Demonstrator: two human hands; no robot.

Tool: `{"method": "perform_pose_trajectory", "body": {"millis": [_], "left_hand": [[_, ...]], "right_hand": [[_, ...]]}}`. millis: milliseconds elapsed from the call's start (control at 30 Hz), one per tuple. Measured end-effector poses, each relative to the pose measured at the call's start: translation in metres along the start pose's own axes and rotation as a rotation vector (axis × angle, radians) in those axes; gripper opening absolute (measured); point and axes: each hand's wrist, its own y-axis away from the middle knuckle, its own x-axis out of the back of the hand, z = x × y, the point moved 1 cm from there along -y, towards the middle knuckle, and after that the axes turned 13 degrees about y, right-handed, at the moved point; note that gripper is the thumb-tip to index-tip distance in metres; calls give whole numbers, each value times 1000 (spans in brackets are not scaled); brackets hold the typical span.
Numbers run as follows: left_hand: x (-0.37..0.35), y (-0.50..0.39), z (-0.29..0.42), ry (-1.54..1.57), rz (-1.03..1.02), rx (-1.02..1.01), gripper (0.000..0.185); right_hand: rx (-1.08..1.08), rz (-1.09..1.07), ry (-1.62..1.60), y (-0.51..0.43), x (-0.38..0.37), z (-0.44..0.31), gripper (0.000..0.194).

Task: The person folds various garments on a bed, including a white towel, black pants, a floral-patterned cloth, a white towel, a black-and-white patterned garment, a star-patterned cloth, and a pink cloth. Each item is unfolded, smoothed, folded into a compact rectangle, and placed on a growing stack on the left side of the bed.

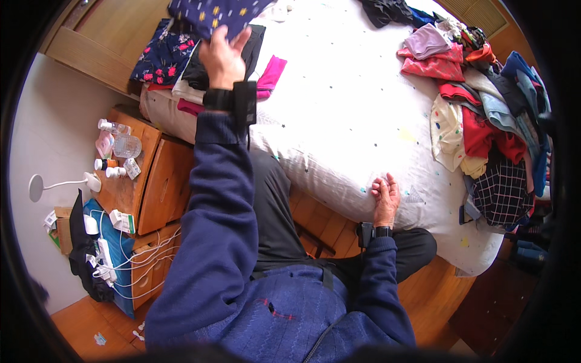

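Observation:
At the upper left of the head view, my left hand (223, 59) reaches over the bed, its fingertips at the lower edge of a navy cloth with yellow and white marks (218, 16). Whether they grip it is unclear. Beneath and beside the hand lie folded clothes: a navy floral garment (165, 56), a black garment (256, 43) and white cloth (188, 92). A magenta folded cloth (271, 75) lies to their right. My right hand (386, 199) rests palm up near the bed's front edge, fingers loosely curled and apart, holding nothing.
Mixed clothes (481, 118) are heaped on the bed's right side, beside a black checked garment (504, 190). A wooden nightstand (150, 159) at left carries bottles and a glass jar (127, 146). White cables and a power strip (106, 258) hang near it. Dark clothing (386, 11) lies at the far edge.

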Motion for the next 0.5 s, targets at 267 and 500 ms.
{"method": "perform_pose_trajectory", "body": {"millis": [267, 500], "left_hand": [[122, 70, -27, -81, 357, 502, 51], [62, -2, 55, -1095, -82, -691, 40]], "right_hand": [[-16, -2, 15, 0, -1, -4, 43], [-32, 5, 32, 0, -4, -5, 44]]}}
